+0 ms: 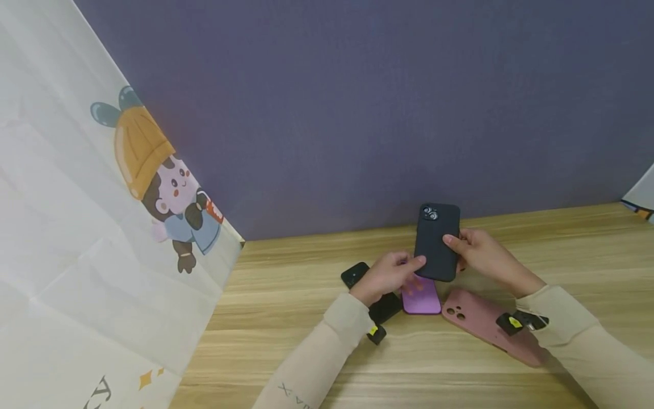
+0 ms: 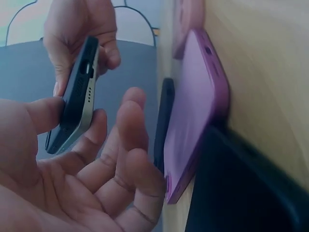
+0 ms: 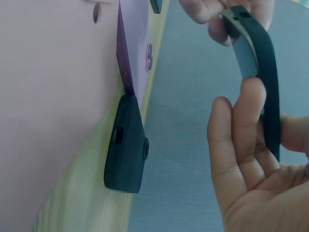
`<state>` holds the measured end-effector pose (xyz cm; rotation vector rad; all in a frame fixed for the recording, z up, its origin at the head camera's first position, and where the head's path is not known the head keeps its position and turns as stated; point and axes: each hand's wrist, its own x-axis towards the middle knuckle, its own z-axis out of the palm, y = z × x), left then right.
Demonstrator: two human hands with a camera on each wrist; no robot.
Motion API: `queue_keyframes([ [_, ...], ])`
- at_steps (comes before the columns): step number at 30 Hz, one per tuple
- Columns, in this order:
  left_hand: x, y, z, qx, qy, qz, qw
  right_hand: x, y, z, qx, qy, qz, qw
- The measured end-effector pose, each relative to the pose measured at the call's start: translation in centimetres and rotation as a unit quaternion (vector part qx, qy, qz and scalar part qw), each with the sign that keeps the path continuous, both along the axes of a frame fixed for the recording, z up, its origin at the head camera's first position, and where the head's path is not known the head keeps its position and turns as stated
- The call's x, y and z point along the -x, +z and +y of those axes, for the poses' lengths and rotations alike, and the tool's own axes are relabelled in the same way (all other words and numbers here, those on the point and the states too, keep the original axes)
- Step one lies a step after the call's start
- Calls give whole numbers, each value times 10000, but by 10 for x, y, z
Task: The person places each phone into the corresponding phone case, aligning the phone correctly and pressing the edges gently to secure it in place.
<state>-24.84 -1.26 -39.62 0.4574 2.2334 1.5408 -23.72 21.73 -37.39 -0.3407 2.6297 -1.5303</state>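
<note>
Both hands hold a smartphone in a black case (image 1: pixel 438 244) above the table, its back with two camera lenses facing up. My left hand (image 1: pixel 389 275) pinches the lower left corner between thumb and finger, its other fingers spread loosely below. On the opposite edge, my right hand (image 1: pixel 482 258) grips with the thumb on the back and fingers underneath. In the left wrist view, the phone's silver edge (image 2: pixel 88 104) with speaker holes shows beside the case's port opening, the two not flush at that end. The right wrist view shows the case (image 3: pixel 268 72) edge-on.
Below the hands lies a purple phone or case (image 1: pixel 422 300). A black one (image 1: pixel 384 308) sits partly under the left wrist, and a pink case (image 1: pixel 482 321) under the right. Another black case (image 3: pixel 124 150) stands out in the right wrist view. A dark panel (image 1: pixel 357 113) rises behind the table.
</note>
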Motion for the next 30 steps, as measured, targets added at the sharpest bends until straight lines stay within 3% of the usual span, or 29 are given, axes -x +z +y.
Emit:
queue_keyframes([
  [5,-2,0,2,548,-62,886,9945,1,-2,1,-27,-9,1,10000],
  [8,-4,1,4,734,-36,1195,9901,2,-3,1,11,6,16,10000],
  [17,-4,0,8,1042,180,1265,9863,1,-4,1,68,26,-97,9999],
  [30,-4,-1,6,1160,139,1343,9840,1,-3,-1,32,116,-123,9999],
])
